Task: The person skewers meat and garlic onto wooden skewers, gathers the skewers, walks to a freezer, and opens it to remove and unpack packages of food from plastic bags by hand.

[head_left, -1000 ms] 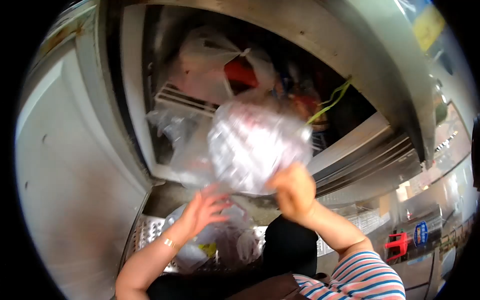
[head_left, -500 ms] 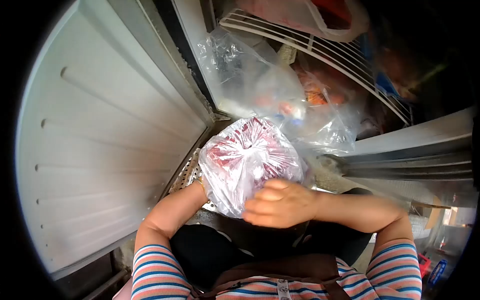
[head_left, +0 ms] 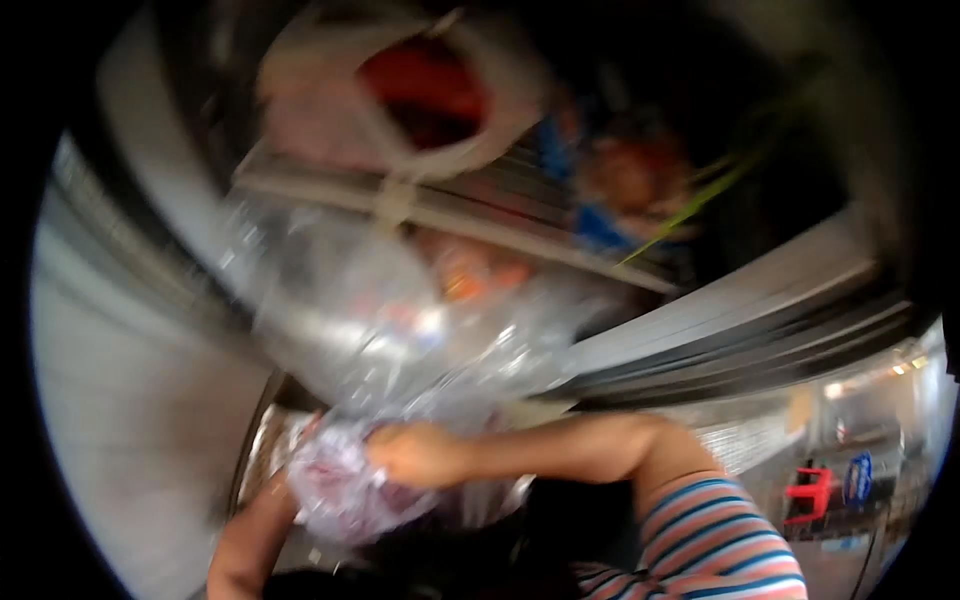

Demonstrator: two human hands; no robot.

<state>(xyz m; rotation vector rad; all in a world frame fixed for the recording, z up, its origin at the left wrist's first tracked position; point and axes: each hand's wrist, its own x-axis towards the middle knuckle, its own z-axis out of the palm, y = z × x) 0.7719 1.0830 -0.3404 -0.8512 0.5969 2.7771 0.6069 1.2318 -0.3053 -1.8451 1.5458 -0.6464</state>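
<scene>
Already out: one bag, below the wire shelf (head_left: pixel 480 222)

Nearest, one filled plastic bag (head_left: pixel 345 500) is low in front of the shelf. The right hand (head_left: pixel 415 455) is closed on its upper side; the left hand is hidden, so its grip cannot be told. Beneath the shelf, clear plastic (head_left: pixel 330 280) bulges, too blurred to count. Apparently left inside: one pale bag (head_left: pixel 320 115) with red contents on the shelf's left, at least one packet (head_left: pixel 635 190) and one green strand (head_left: pixel 685 212) at its right end.
</scene>
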